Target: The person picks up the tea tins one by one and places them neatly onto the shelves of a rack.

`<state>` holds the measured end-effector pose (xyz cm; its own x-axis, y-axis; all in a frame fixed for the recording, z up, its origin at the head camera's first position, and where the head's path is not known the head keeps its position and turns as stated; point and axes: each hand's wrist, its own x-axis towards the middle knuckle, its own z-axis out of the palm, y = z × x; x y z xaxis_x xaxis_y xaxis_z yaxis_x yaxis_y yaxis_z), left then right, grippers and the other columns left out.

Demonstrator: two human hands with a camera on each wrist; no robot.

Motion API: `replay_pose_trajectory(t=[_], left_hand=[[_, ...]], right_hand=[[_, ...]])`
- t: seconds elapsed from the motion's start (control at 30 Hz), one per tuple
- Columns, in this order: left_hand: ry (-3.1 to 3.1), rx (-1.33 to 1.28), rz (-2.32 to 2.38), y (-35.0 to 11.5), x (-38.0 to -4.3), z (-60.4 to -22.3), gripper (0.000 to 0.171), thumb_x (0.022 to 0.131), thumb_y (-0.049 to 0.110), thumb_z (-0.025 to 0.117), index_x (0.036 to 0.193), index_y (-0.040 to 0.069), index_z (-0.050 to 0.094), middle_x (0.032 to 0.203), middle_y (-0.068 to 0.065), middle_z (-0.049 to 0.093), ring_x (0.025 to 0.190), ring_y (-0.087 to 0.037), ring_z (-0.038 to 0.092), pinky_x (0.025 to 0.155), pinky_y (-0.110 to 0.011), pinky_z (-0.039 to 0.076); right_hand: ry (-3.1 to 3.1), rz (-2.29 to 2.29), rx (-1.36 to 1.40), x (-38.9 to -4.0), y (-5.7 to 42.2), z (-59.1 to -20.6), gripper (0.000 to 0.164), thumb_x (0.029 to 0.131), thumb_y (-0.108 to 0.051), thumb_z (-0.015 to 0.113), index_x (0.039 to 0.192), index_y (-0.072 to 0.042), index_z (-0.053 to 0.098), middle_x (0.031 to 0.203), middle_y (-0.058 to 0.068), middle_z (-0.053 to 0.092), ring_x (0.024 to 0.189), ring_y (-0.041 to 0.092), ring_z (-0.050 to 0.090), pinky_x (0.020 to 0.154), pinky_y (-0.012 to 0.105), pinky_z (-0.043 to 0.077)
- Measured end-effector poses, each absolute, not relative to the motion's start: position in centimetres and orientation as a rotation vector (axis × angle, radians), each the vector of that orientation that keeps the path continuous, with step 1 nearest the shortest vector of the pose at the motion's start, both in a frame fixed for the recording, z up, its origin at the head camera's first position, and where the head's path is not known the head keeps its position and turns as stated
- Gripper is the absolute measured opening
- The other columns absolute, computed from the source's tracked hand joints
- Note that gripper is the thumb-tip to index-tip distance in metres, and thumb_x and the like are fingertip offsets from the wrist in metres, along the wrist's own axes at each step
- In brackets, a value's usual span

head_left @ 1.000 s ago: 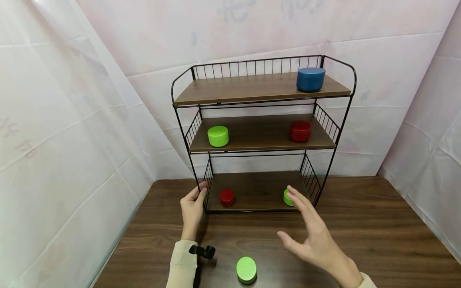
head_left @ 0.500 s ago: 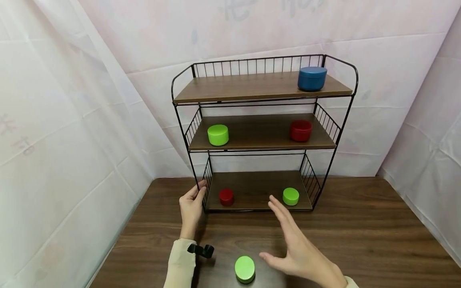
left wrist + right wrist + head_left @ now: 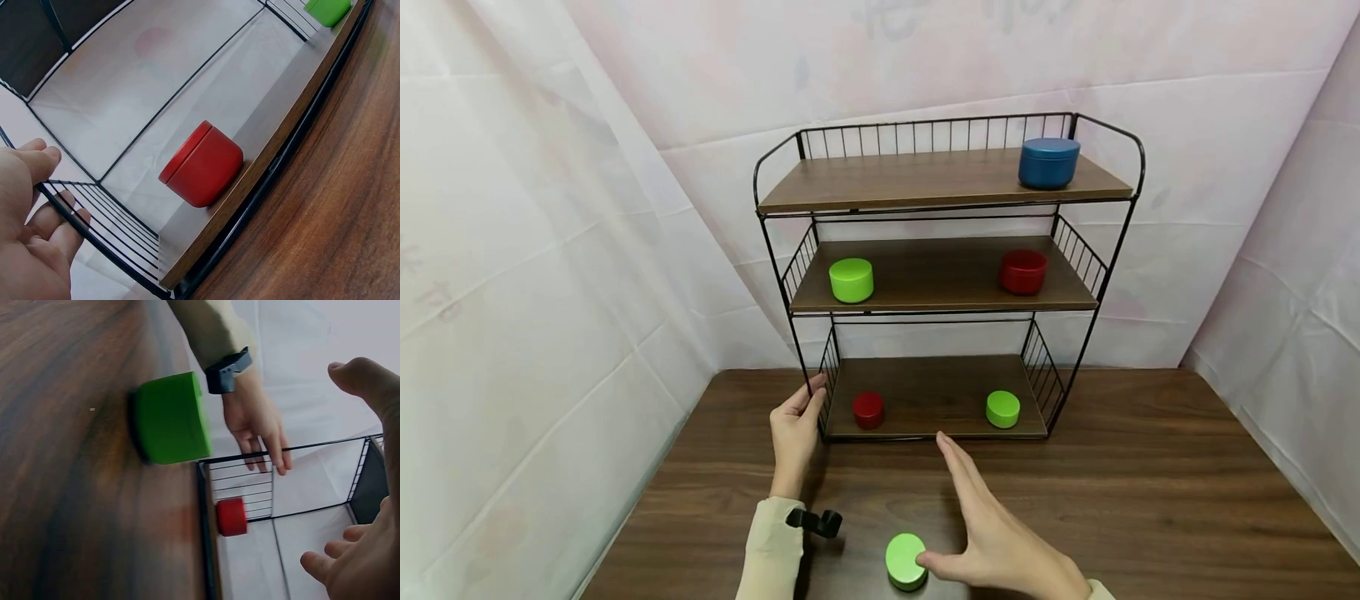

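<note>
My left hand (image 3: 795, 429) grips the lower left side of a black wire shelf rack (image 3: 925, 437). In the left wrist view its thumb and fingers (image 3: 70, 234) are curled about the side rail. My right hand (image 3: 1000, 537) is spread above the tabletop, its thumb overlapping the edge of a round green tin (image 3: 904, 560) in the head view. The right wrist view has that hand apart from the green tin (image 3: 172, 417). On the bottom shelf sit a small red tin (image 3: 868, 410) at left and a small green tin (image 3: 1002, 409) at right.
The middle shelf bears a green tin (image 3: 852, 281) at left and a red tin (image 3: 1023, 272) at right. A blue tin (image 3: 1048, 163) stands at the right of the top shelf. White sheets (image 3: 550, 250) hang behind and beside the brown wooden table (image 3: 1172, 492).
My right hand has moved left and down from in front of the bottom shelf's green tin to beside the one on the table. My left hand keeps its hold on the rack.
</note>
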<state>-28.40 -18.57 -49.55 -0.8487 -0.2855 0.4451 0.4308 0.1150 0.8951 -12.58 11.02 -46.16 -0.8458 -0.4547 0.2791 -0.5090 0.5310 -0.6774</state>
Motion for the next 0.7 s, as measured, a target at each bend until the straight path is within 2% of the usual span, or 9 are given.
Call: replay_pose_trajectory(t=[0.2, 0.4, 0.6, 0.7], left_hand=[[-1.889, -0.130, -1.799, -18.6, -28.3, -49.3, 0.023, 0.097, 0.005, 0.071, 0.119, 0.003, 0.077, 0.121, -0.016, 0.075, 0.108, -0.002, 0.071, 0.089, -0.013, 0.055], [-1.896, -0.123, -1.803, -18.6, -28.2, -49.1, 0.023, 0.097, 0.007, 0.071, 0.119, 0.004, 0.077, 0.121, -0.015, 0.075, 0.113, -0.015, 0.072, 0.088, -0.014, 0.055], [-1.901, -0.112, -1.800, -18.5, -28.2, -49.2, 0.022, 0.098, 0.008, 0.071, 0.118, 0.004, 0.078, 0.120, -0.014, 0.075, 0.108, -0.002, 0.071, 0.088, -0.013, 0.054], [-1.894, -0.103, -1.794, -18.4, -28.2, -49.2, 0.021, 0.097, 0.008, 0.072, 0.117, 0.005, 0.078, 0.119, -0.014, 0.076, 0.107, 0.000, 0.070, 0.088, -0.012, 0.054]], right_hand=[[-2.799, 1.307, 0.824, -13.0, 10.7, -47.5, 0.136, 0.075, -0.055, 0.089, 0.165, -0.032, -0.010, 0.174, -0.004, 0.001, 0.157, 0.025, 0.019, 0.114, 0.055, 0.043], [-2.865, 1.305, 0.879, -13.2, 10.4, -49.0, 0.138, 0.073, -0.058, 0.089, 0.166, -0.031, -0.009, 0.174, 0.004, 0.006, 0.156, 0.034, 0.023, 0.112, 0.058, 0.043], [-2.874, 1.354, 0.985, -13.3, 10.4, -49.9, 0.128, 0.078, -0.057, 0.086, 0.167, -0.022, 0.002, 0.172, 0.015, 0.015, 0.155, 0.039, 0.025, 0.116, 0.058, 0.039], [-2.874, 1.371, 1.048, -13.4, 10.3, -50.3, 0.118, 0.083, -0.056, 0.083, 0.167, -0.018, 0.009, 0.170, 0.015, 0.022, 0.153, 0.038, 0.030, 0.117, 0.055, 0.040]])
